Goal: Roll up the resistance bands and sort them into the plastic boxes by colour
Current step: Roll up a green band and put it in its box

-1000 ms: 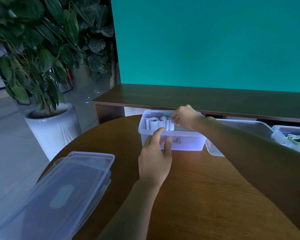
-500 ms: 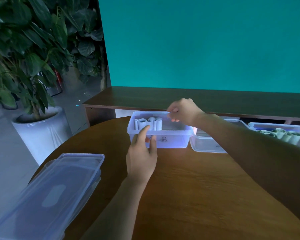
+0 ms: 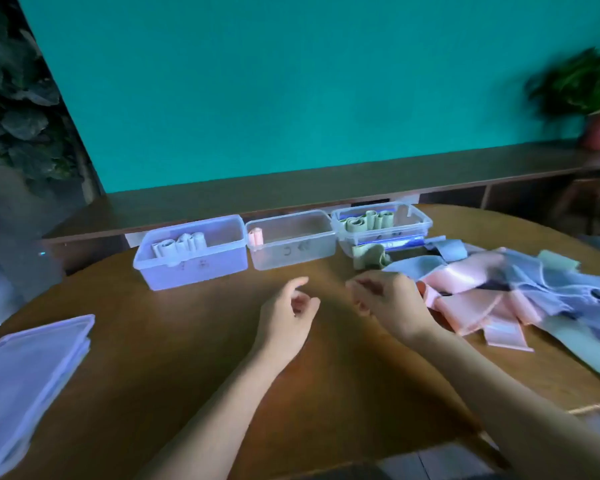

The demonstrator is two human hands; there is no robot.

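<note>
**Both hands empty above tabletop**

Left hand (image 3: 288,315): fingers loosely curled, holding nothing, palm turned inward. Right hand (image 3: 390,304): fingers loosely bent, nothing gripped, knuckles just beside the pink band (image 3: 465,299) in the loose band pile (image 3: 541,292). Three plastic boxes at the far edge: left box (image 3: 191,252) with pale rolls, middle box (image 3: 291,239) with one pink roll (image 3: 256,236), right box (image 3: 381,225) with green rolls.

Round wooden table (image 3: 194,348), three plastic boxes (image 3: 191,268) in a row, stacked lids (image 3: 25,382), loose bands (image 3: 499,296)
</note>
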